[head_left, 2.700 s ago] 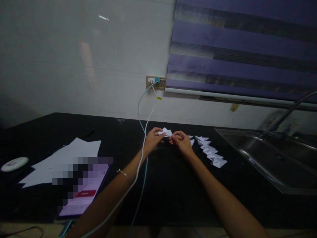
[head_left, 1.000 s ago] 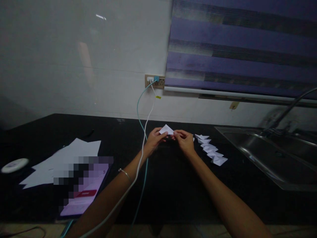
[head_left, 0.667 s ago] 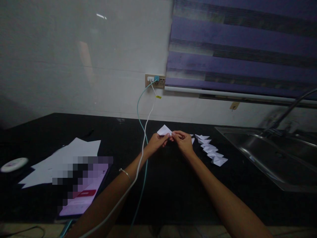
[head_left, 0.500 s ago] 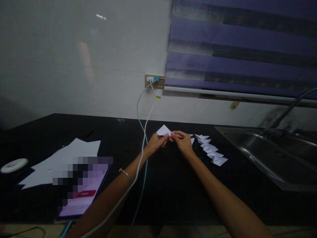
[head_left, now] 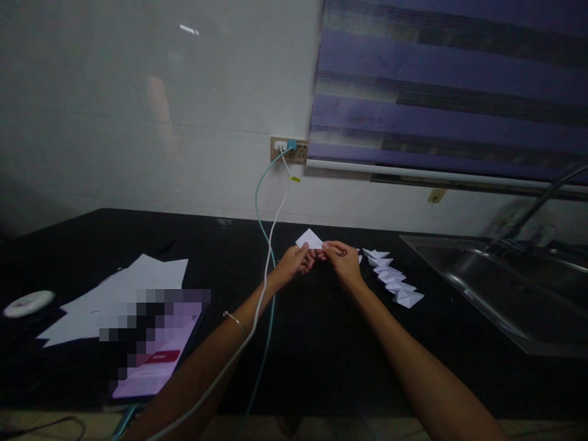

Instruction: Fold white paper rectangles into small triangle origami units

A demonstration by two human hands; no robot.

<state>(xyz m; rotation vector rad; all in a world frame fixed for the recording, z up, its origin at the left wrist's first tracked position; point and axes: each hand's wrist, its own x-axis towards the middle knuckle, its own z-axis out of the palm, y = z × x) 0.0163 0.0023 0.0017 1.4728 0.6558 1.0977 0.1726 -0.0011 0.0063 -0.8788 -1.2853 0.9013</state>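
A small piece of folded white paper (head_left: 309,237) is held up above the black counter, its pointed corner facing the wall. My left hand (head_left: 294,262) pinches its left side, thumb on top. At the right corner, my right hand (head_left: 342,258) grips it between thumb and fingers. Just right of that hand, several folded paper boats (head_left: 394,279) stand in a slanting row, close together. Part of another white paper piece shows behind my right hand, mostly hidden by it.
Loose white paper sheets (head_left: 124,291) lie on the left, partly under a tablet (head_left: 158,373). A round white object (head_left: 30,304) sits at far left. White and teal cables run from the wall socket (head_left: 289,150) across my left forearm. A metal sink (head_left: 487,300) is at right.
The folded paper and both hands sit slightly farther right in view. My left thumb has shifted onto the paper's face, and the paper's lower edge looks straighter.
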